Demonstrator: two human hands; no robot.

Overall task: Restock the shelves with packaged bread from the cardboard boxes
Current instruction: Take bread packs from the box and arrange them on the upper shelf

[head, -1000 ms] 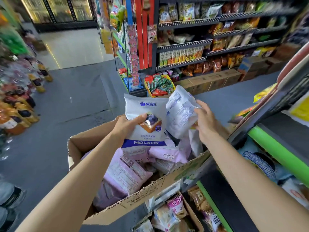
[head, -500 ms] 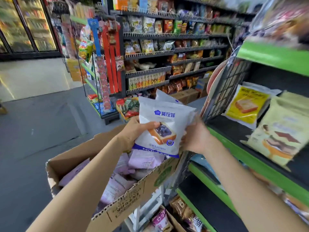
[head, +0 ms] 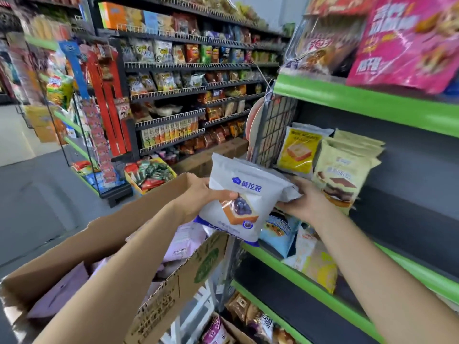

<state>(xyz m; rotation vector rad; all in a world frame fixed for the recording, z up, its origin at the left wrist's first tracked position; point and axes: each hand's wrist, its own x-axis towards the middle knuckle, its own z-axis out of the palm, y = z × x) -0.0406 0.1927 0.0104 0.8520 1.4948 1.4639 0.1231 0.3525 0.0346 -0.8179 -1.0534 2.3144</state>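
The green-edged, dark-backed metal shelf unit fills the right side, and the open brown cardboard box of pale purple bread packs sits low left of it, its floor hidden under packs and forearm. Held just above the box's near corner and just short of the middle shelf are two white plastic bread bags, which look light, soft, slippery and easily squashed, so best held by the side edges. The left hand pinches the front bag's left edge, thumb on its face, while the right hand grips the rear bag, most of which is hidden, as are that hand's fingertips.
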